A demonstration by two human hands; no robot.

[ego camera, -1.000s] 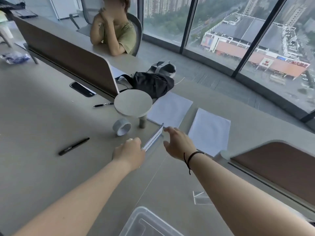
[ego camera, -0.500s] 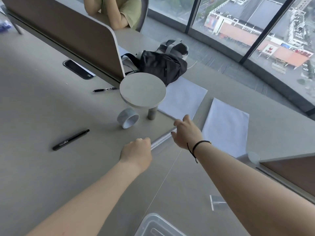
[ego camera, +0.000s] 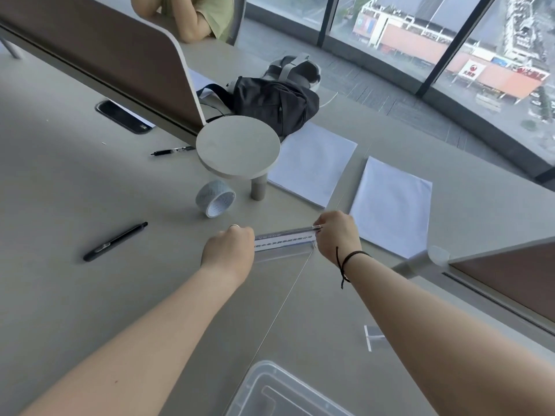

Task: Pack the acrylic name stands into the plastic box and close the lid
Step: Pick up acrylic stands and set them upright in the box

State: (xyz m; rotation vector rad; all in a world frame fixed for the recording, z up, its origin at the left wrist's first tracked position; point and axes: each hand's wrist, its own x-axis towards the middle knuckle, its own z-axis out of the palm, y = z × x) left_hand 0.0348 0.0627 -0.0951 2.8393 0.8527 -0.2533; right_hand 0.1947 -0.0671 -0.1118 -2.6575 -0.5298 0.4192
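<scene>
Item under handling: one acrylic name stand (ego camera: 284,240), a long clear strip with a white printed insert, held level above the grey table (ego camera: 60,181) between both hands. The left hand (ego camera: 228,250) is closed on its left end; the right hand (ego camera: 338,235) is closed on its right end. The insert carries a row of dark characters, too small and blurred to read.

A second, smaller clear stand (ego camera: 372,337) lies on the table near the right forearm, well apart from the held one. The clear plastic box (ego camera: 282,391) sits at the near edge of the table, below the hands; I cannot tell whether a lid is on it.

Other writing: a red and white sign (ego camera: 471,70) on a building outside the window, characters not legible. The roll of tape (ego camera: 215,198) shows a fine printed pattern, unreadable.
</scene>
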